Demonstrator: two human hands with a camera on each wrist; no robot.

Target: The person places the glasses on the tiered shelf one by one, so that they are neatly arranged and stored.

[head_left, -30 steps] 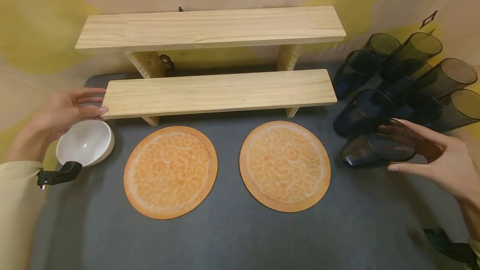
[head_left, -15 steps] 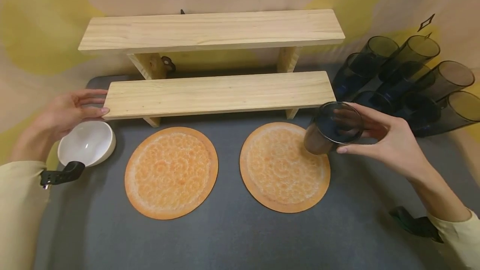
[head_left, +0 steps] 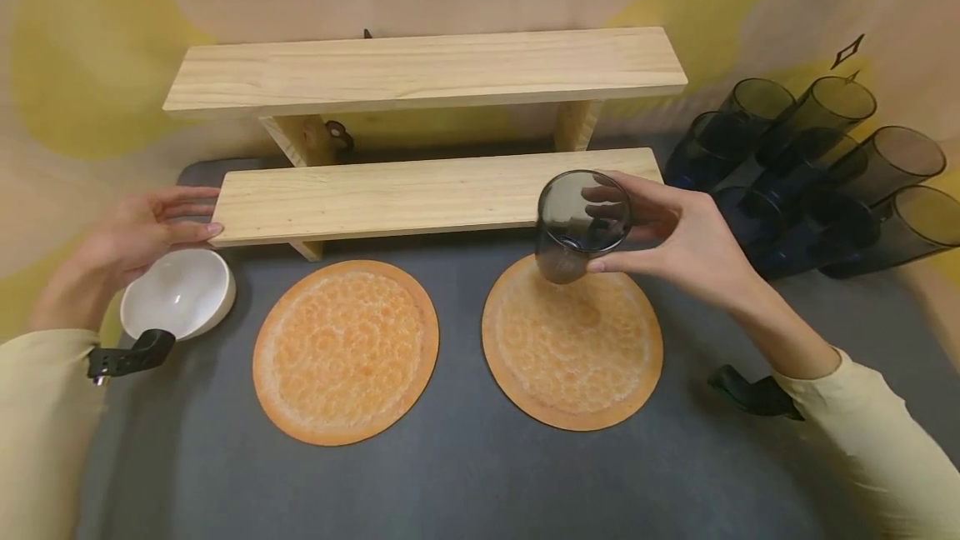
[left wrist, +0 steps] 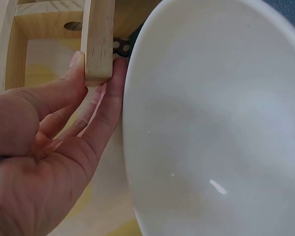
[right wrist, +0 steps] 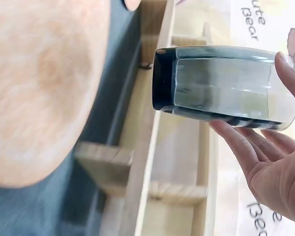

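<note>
- The right hand [head_left: 675, 240] is gripping a dark tinted glass [head_left: 581, 223], fingers and thumb curled round its wall near the rim; the wrist view is showing the fingers [right wrist: 246, 147] along one side of the glass [right wrist: 221, 83].
- The glass is hanging in the air just in front of the lower shelf board [head_left: 420, 194], near that board's right end and above the far edge of the right orange mat [head_left: 573, 348]. It is touching neither of them.
- It is tilting slightly, mouth towards the camera and base pointing down at the mat.
- The left hand [head_left: 127, 248] is resting with straight, relaxed fingers against the left end of the lower shelf board, holding nothing; the wrist view is showing fingertips [left wrist: 78, 61] touching the end of the board [left wrist: 99, 39].
- A white bowl [head_left: 178, 294] is sitting just in front of that end, right beside the left hand.
- More dark glasses [head_left: 810, 173] are standing grouped well to the right of the board, and the upper shelf board [head_left: 423, 69] is sitting behind and above it.
- To handle this well, I judge the glass is needing levelling so that its base is meeting whatever surface flat, with the grip kept on the wall and clear of the base.
- The left hand is looking well placed for bracing the shelf, since a bump from the glass could shift it.
- Smooth glass is likely to be slippery, so a firm, even grip matters.
</note>
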